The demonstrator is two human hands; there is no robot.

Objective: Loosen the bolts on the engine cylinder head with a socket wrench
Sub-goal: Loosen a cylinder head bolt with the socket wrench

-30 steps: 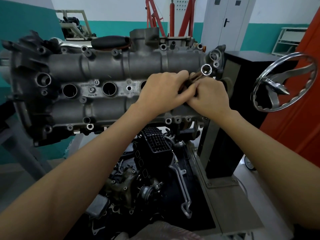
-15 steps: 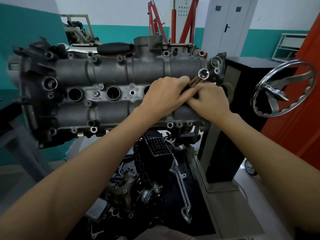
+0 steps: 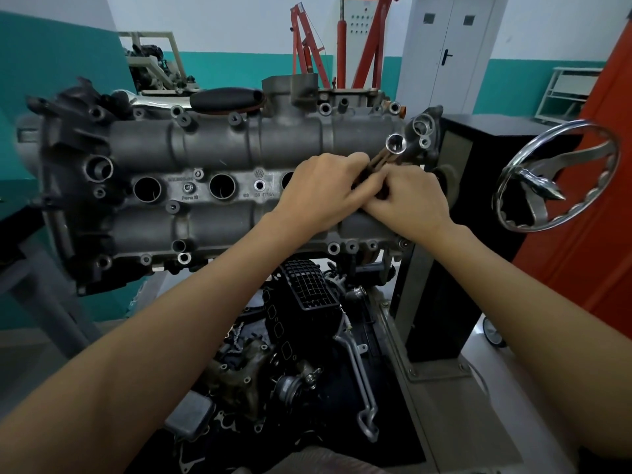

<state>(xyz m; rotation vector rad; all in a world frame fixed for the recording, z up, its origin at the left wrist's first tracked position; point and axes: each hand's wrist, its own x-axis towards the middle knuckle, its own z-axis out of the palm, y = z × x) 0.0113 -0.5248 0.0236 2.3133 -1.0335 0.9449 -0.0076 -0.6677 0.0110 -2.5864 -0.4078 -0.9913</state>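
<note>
Gripping a slim metal wrench point(image 3: 393, 150), left hand point(image 3: 325, 193) and right hand point(image 3: 408, 200) meet over the rough-cast cylinder head point(image 3: 212, 148).

both hands point(image 3: 369, 193) are crowding the right end of the cylinder head point(image 3: 219, 186), w/ the socket wrench point(image 3: 390, 152) sticking up between them twd the end bracket point(image 3: 424, 131), so approach from the right is staying tight. black stand column point(image 3: 455, 234) is sitting just beside that end & the chrome handwheel point(image 3: 554, 176) is jutting out further right, both blocking a side reach. left & mid head are lying open from the front. below, loose engine parts point(image 3: 301, 354) are filling the tray. red hoist point(image 3: 342, 46) is standing well behind.
</note>
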